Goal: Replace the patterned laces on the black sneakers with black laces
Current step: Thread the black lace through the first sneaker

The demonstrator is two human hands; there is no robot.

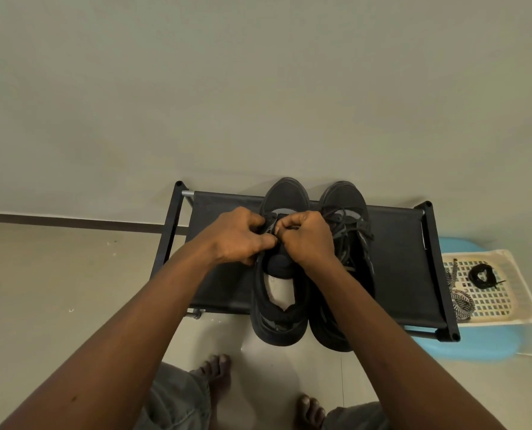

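Observation:
Two black sneakers stand side by side on a low black rack point(224, 212), toes toward the wall. Over the eyelets of the left sneaker point(278, 305) my left hand point(238, 235) and my right hand point(308, 235) meet, each with curled fingers pinching a black lace point(271, 226). The right sneaker point(348, 209) carries a loose black lace across its tongue. On a cream perforated tray point(507, 293) at the right lie a coiled black lace point(482, 274) and black-and-white patterned laces point(458, 297).
The rack stands against a plain wall on a tiled floor. The tray rests on a blue stool point(476, 349) right of the rack. My bare feet point(215, 372) are on the floor just in front of the sneakers.

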